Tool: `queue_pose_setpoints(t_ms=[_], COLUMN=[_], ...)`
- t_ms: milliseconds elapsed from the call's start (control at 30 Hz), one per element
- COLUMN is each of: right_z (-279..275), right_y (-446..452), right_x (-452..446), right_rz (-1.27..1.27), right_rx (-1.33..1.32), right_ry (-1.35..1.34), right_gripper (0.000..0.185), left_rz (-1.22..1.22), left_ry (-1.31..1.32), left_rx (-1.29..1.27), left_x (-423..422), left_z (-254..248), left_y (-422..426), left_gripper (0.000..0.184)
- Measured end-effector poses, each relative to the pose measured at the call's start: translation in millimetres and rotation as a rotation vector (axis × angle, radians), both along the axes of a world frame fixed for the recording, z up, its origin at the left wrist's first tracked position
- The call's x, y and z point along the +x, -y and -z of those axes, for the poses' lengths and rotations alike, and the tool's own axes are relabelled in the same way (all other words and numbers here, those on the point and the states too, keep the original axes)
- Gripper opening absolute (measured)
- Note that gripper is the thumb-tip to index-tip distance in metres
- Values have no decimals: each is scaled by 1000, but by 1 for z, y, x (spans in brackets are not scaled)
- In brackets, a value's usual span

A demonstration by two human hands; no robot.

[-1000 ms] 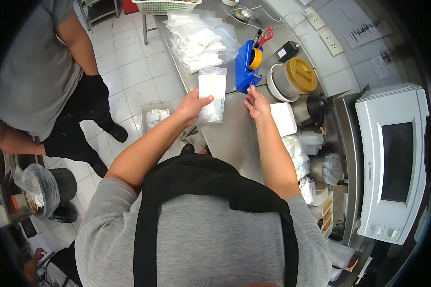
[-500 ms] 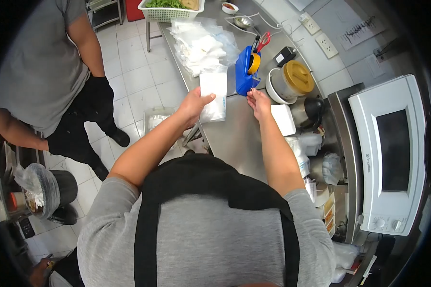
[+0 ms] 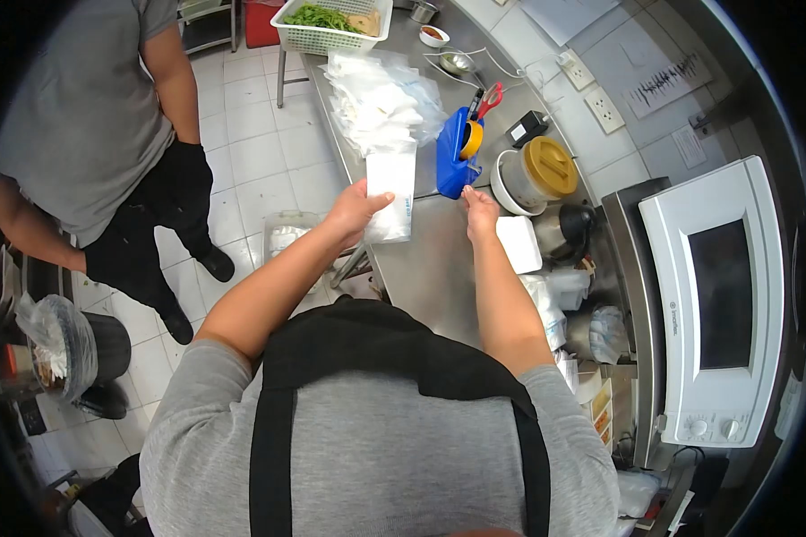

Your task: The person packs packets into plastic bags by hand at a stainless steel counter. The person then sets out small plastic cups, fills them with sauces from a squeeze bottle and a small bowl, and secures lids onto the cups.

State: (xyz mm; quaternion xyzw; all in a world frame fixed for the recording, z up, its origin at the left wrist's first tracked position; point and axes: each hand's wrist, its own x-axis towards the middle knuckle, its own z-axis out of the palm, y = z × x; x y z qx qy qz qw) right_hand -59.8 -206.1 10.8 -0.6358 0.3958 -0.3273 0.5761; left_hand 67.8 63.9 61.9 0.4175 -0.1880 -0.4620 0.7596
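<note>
My left hand (image 3: 355, 213) is closed on the side of a flat clear plastic bag (image 3: 391, 199) with white contents, its thumb lying across the front. The bag is over the steel table's left edge area. My right hand (image 3: 481, 215) has thumb and fingertips pinched together at the near end of a blue tape dispenser (image 3: 452, 161). Whatever lies between those fingertips is too small to make out. A yellow tape roll (image 3: 472, 141) sits in the dispenser, with red-handled scissors (image 3: 490, 100) upright at its back. Beyond the left hand lies a pile of similar bags (image 3: 381, 103).
A white basket of greens (image 3: 331, 38) stands at the far end of the steel table (image 3: 434, 286). Right of the dispenser are a yellow-lidded container (image 3: 548, 168), a white box (image 3: 518, 243) and a microwave (image 3: 721, 300). Another person (image 3: 90, 134) stands on the left.
The whole view has shifted slightly with the head. My left hand keeps hold of the bag, and my right hand stays pinched at the dispenser's near end.
</note>
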Motion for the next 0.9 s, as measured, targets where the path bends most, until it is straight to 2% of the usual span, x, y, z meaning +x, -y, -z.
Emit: queue_pose_setpoints(t_ms=[67, 167, 267, 367, 400, 500, 600, 733, 900], right_z=[-1, -8, 16, -42, -62, -136, -165, -171, -148], right_y=[5, 8, 15, -21, -36, -99, -121, -140, -119], right_x=[0, -13, -21, -21, -21, -19, -20, -15, -4], right_rz=[1, -59, -98, -311, -389, -536, -609, -597, -395], right_rx=[17, -119, -84, -593, -760, -853, -1091, -1157, -1138], right_ry=[-1, -410, -158, -459, -381, -261, -258, -290, -563], right_gripper=[14, 17, 21, 20, 19, 22, 27, 29, 38], left_rz=[-19, -18, -40, -91, -108, -103, -148, -140, -10], left_ry=[5, 38, 58, 15, 25, 99, 207, 262, 178], left_rx=[-19, 38, -51, -23, -6, 15, -10, -26, -125], left_x=[-1, 3, 7, 15, 18, 22, 15, 3, -14], left_z=[-3, -6, -8, -8, -7, -7, -16, -35, -43], left_y=[1, 4, 8, 10, 13, 25, 34, 35, 32], left_gripper=[37, 37, 38, 38, 37, 35, 32, 32, 35])
